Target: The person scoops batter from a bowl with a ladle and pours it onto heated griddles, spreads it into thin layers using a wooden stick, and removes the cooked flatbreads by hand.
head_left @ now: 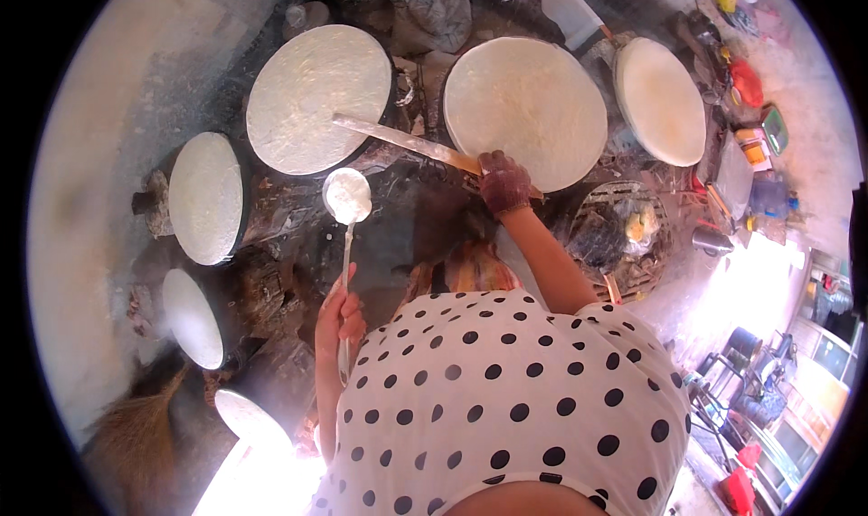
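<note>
My left hand [342,315], bare, grips the long handle of a ladle [348,196]. The ladle's bowl holds white batter and hangs below a round griddle covered with a pale, thin pancake [303,87]. A dark reddish glove covers my right hand [504,183], which is closed on the wooden end of a long flat spatula [411,144]. The spatula's far tip lies over the lower right part of that pancake; whether it presses on it, I cannot tell. My right hand is at the lower edge of a second round pancake [524,100].
More round pancakes on griddles curve around me: one at the right [660,100], others at the left [206,200] and lower left [192,320]. A wire basket [633,276] with bags sits right of my arm. A straw broom [145,430] leans at lower left. Haze hangs about.
</note>
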`<state>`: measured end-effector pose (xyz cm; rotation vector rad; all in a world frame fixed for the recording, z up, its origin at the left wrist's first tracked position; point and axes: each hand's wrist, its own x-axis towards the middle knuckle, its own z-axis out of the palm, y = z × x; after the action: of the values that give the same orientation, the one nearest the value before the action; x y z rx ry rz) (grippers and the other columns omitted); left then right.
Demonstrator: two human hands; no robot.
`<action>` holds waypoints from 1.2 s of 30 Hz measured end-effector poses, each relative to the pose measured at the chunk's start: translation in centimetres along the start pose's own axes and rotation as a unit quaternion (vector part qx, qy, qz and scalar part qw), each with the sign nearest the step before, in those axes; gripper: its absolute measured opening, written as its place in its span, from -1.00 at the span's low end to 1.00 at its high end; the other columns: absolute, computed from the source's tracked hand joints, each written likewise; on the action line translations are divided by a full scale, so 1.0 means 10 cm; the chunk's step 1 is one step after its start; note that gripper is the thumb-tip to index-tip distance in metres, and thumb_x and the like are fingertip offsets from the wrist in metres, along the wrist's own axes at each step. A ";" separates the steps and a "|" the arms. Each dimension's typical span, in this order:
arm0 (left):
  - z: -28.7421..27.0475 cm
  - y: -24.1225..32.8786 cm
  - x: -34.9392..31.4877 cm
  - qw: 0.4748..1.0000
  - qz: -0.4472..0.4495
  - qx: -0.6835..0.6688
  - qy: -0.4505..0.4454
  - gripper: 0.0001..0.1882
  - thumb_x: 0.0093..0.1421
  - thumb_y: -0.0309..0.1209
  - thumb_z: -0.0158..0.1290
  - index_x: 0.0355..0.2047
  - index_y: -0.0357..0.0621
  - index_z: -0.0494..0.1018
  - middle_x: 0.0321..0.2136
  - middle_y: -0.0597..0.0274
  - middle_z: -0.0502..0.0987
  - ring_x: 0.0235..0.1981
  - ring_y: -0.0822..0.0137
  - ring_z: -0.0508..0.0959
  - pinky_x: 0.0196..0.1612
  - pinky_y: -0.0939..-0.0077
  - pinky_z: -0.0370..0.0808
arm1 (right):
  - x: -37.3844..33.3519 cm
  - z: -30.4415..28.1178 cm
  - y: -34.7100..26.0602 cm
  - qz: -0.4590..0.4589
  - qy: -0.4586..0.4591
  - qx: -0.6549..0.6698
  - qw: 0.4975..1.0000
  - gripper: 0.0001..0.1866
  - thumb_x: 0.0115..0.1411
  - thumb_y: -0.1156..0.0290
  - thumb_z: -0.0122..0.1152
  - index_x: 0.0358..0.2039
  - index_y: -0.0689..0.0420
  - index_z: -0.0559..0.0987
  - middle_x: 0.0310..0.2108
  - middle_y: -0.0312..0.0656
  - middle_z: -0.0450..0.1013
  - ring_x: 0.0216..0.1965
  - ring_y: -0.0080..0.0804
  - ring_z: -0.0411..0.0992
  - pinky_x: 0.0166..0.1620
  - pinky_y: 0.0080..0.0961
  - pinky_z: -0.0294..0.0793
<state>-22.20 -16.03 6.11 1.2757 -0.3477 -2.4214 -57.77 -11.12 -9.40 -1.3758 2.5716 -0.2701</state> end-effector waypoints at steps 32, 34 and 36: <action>0.08 0.11 -0.03 0.999 -0.004 0.029 0.013 -0.58 0.40 -0.37 -0.34 0.24 -0.14 0.12 -0.62 0.48 0.19 -0.81 0.70 0.17 -0.79 0.77 0.21 | 0.12 -0.70 0.23 0.033 0.180 -0.176 0.967 -0.84 0.06 0.36 0.03 -0.32 -0.02 0.50 -0.39 -0.22 0.45 -0.31 -0.28 0.47 -0.32 -0.35 0.49; 0.21 0.19 -0.08 0.999 -0.020 -0.020 -0.019 -0.57 0.39 -0.39 -0.34 0.24 -0.17 0.09 -0.60 0.47 0.19 -0.79 0.71 0.18 -0.78 0.77 0.20 | 0.26 -0.78 0.54 -0.036 0.302 0.081 0.949 -0.81 0.03 0.26 0.10 -0.34 0.02 0.54 -0.38 -0.18 0.48 -0.36 -0.17 0.47 -0.33 -0.31 0.49; 0.17 0.25 -0.04 0.999 -0.018 -0.047 -0.019 -0.56 0.39 -0.41 -0.32 0.26 -0.20 0.06 -0.59 0.47 0.19 -0.80 0.71 0.18 -0.78 0.78 0.20 | 0.26 -1.21 0.62 0.011 0.300 0.037 0.953 -0.73 0.04 0.14 0.17 -0.33 0.03 0.56 -0.38 -0.15 0.51 -0.39 -0.10 0.47 -0.30 -0.31 0.49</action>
<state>-22.86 -18.06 8.30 1.2074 -0.2191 -2.4631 -67.39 -9.14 0.36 -1.4011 2.9976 -0.8958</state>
